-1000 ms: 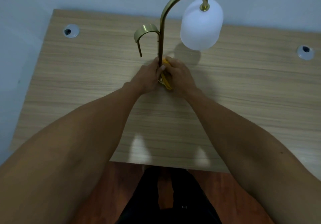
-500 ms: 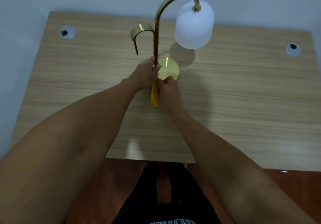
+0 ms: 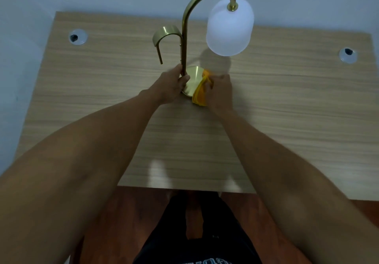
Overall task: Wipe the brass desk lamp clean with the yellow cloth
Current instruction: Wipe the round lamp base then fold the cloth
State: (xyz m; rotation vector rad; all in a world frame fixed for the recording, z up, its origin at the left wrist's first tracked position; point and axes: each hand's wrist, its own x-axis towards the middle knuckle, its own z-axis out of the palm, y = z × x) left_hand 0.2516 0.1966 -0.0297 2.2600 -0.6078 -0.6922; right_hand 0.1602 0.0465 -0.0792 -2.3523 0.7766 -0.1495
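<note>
- Head view: lamp first. The brass desk lamp with a curved gooseneck stem stands near the middle of the pale wood-grain desk, toward its far edge. Its frosted white dome shade hangs to the right of the stem, and a short brass hook arm curls off to the left.
- The left hand is closed around the bottom of the stem, just above the round brass base disc, steadying the lamp.
- The right hand clutches the bunched yellow cloth and presses it against the right and near rim of the base disc.
- Two round cable grommets sit near the far left and far right corners of the desk.
- Progress, as a judgement: the base is being wiped now. Whether the stem, hook arm and shade are already clean cannot be told from this view, so they may remain.
- Against the frame half a second ago, the cloth hand has swung from the near-left side of the base round to its right side, uncovering more of the disc. The left hand keeps its hold on the stem, and the camera has shifted slightly.
</note>
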